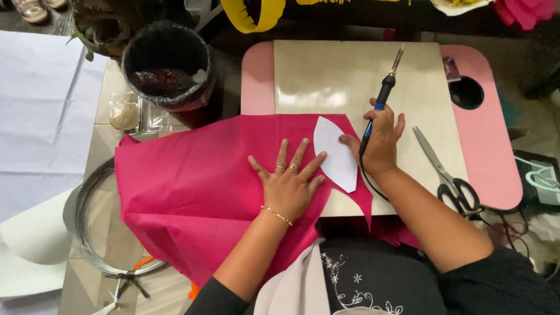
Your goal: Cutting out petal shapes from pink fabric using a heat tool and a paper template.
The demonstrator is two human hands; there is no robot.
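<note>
Left hand [289, 185] lies flat, fingers spread, on pink fabric [192, 186]; right hand [379, 137] grips a soldering iron [385, 87], forefinger pinning the white template [335, 153]. The tip, seemingly hot, could scorch stray fabric if it dips.

Black sleeves, gold bracelet [276, 215], perhaps 2 rings [287, 168].

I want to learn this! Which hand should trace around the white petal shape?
Probably the right hand: it holds the soldering tool beside the white template. The left hand lies flat on the pink fabric.
</note>
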